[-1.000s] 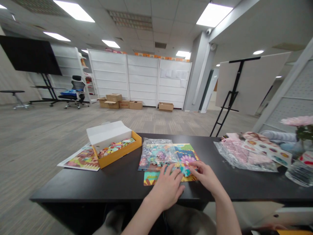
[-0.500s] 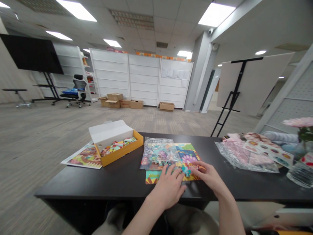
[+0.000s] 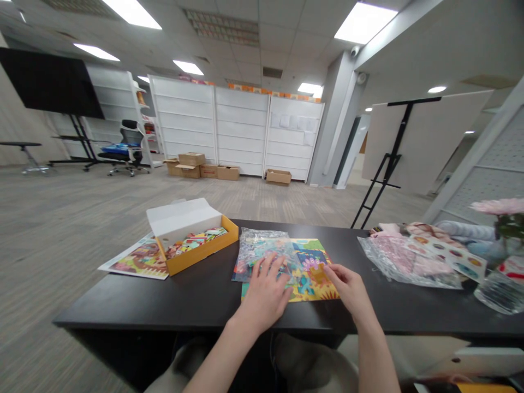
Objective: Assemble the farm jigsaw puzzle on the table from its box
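Black desk (image 3: 196, 303) across the lower half of the frame, its near edge running from lower left toward the right border. At left, a printed sheet (image 3: 141, 261) lies partly under an open yellow box (image 3: 202, 255), which holds jumbled puzzle pieces (image 3: 196, 242); bare desktop extends from both to the near edge. At lower centre, a clear plastic bag (image 3: 264, 239) lies over the left part of a colourful picture sheet (image 3: 309, 252), and a strip of desktop separates it from the box. A wider bare stretch lies right of the picture sheet, bounded at right by a clear bag with pink contents (image 3: 397, 259), a card with coloured ovals (image 3: 450, 255) and a glass vessel (image 3: 497, 292).

Compared with half a second earlier, the left hand (image 3: 267, 292) lies farther up and left, over the plastic bag. The teal puzzle piece (image 3: 305, 285), then beside the right fingertips, lies apart from them on the picture sheet; a yellow-brown puzzle piece (image 3: 318, 274) shows plainly at the right hand (image 3: 350, 287).

The left fingers are spread and slightly bent over the bag; whether their tips press on it cannot be told. The right thumb and forefinger are closed on the edge of the yellow-brown puzzle piece, above the lower right part of the picture sheet.
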Motion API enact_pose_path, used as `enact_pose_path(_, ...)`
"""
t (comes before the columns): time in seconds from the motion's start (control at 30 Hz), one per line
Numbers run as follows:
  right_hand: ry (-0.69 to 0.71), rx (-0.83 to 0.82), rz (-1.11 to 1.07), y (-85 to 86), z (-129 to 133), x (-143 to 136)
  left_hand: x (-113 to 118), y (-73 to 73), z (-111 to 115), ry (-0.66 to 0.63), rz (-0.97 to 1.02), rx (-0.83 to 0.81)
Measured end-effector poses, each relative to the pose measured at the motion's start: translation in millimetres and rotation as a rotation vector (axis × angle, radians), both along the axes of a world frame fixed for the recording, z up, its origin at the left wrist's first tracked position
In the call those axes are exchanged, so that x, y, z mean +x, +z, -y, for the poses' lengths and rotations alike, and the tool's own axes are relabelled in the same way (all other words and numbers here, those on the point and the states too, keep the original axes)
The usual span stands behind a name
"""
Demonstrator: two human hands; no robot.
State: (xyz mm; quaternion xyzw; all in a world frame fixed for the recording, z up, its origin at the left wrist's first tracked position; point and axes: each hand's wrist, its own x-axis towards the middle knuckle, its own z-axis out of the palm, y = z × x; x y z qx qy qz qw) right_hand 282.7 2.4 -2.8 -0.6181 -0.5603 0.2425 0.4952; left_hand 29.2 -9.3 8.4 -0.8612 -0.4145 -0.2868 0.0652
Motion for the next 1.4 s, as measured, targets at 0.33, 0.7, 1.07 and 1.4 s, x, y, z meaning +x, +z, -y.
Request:
enact_pose_path(0.33, 0.312, -0.042, -0.260, 28.2, 16.4, -46.7, -63.9, -1.1, -13.3, 0.249, 0.117, -0.016)
enact_pose_path(0.7, 0.491, -0.016, -0.207, 8.7, -9.5, -124.3, -51.3, -1.8, -25.9, 0.107, 0.378, -0.113)
enact_pose_path(1.07, 0.326, 0.042, -0.002, 5.5, -3.4, -78.4, -53.0, -0.8, -15.7, 0.167, 0.220, -0.044)
enact_pose_path(1.4, 0.006, -0.101, 0.575, -10.8, 1.7, -17.2, -52.8, -1.9, -15.6, 0.130, 0.057, -0.047)
